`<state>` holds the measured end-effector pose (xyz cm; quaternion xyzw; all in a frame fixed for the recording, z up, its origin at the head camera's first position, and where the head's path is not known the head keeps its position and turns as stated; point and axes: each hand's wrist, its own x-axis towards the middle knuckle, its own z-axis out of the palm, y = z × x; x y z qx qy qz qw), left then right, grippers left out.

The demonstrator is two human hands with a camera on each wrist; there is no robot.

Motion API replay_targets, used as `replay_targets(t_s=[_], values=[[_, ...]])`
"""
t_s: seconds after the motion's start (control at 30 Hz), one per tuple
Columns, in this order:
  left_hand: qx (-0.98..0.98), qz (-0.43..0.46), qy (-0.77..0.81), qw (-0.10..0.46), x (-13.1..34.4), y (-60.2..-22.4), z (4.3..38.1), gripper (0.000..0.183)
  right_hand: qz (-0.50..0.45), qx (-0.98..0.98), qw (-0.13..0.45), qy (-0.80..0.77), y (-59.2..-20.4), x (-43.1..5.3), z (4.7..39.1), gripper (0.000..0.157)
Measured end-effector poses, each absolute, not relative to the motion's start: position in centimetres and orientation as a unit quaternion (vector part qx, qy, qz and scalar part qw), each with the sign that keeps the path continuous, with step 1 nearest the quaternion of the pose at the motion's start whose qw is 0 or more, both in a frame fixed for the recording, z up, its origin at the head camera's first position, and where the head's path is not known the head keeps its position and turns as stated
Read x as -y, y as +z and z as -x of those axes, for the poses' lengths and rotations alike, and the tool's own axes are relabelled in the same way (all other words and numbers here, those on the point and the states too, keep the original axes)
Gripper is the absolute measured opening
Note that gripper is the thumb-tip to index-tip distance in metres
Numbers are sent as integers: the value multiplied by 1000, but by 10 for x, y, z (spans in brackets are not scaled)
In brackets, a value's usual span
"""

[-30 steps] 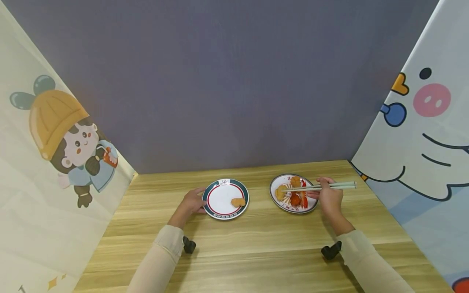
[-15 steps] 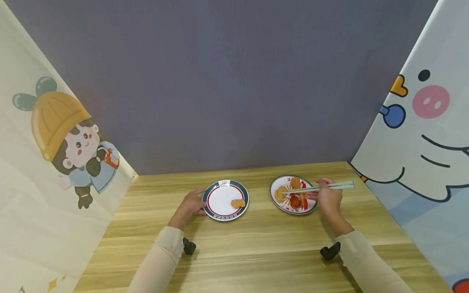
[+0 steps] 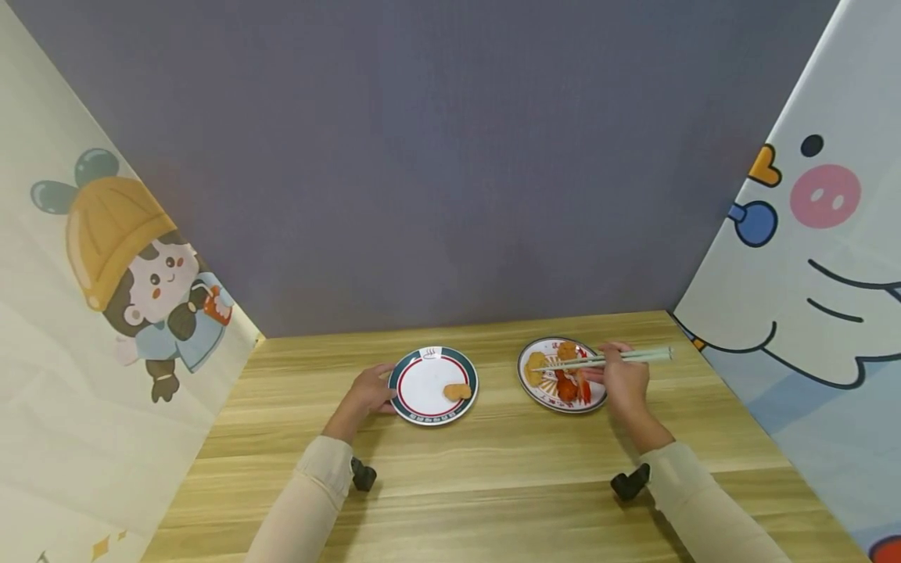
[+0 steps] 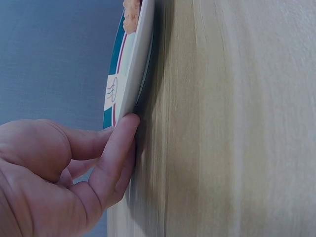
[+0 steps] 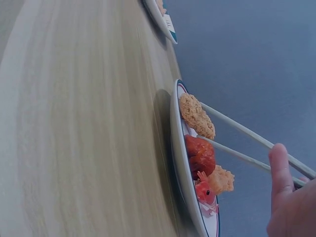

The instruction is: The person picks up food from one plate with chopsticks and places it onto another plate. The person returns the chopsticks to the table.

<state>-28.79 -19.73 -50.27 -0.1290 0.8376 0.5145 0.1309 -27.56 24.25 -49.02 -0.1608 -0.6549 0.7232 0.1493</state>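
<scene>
My left hand (image 3: 369, 389) pinches the left edge of a white plate (image 3: 422, 379) with a green band, thumb and fingers on its rim in the left wrist view. One breaded nugget (image 3: 457, 392) lies on that plate. In my right hand (image 3: 626, 381) I hold pale chopsticks (image 3: 651, 355) over an oval plate (image 5: 178, 148). Their tips straddle a golden nugget (image 5: 196, 116) at that plate's left; whether both touch it I cannot tell. Beside it lie a glossy red-brown piece (image 5: 200, 154), a red shrimp (image 5: 205, 191) and another golden nugget (image 5: 221, 178).
Both plates stand on a wood-grain table (image 3: 479, 485), a gap between them. A grey panel (image 3: 450, 172) rises behind. Printed cartoon panels stand left (image 3: 70, 391) and right (image 3: 866, 328). Black wrist mounts (image 3: 363, 472) sit at both cuffs.
My right hand has shifted slightly left, carrying the chopstick tips farther over the left nugget on the oval plate. My left hand and its plate stay put.
</scene>
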Motion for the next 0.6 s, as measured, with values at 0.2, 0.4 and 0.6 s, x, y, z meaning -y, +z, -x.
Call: replay_targets(t_s=[0.2, 0.4, 0.6], values=[[-838, 129, 514, 131, 196, -501, 286, 65, 154, 673, 145, 708, -487, -244, 276, 36], [-838, 133, 512, 129, 196, -499, 286, 64, 138, 661, 148, 722, -487, -246, 276, 29], [-840, 131, 509, 132, 196, -501, 287, 64, 141, 648, 138, 736, -491, -243, 274, 28]])
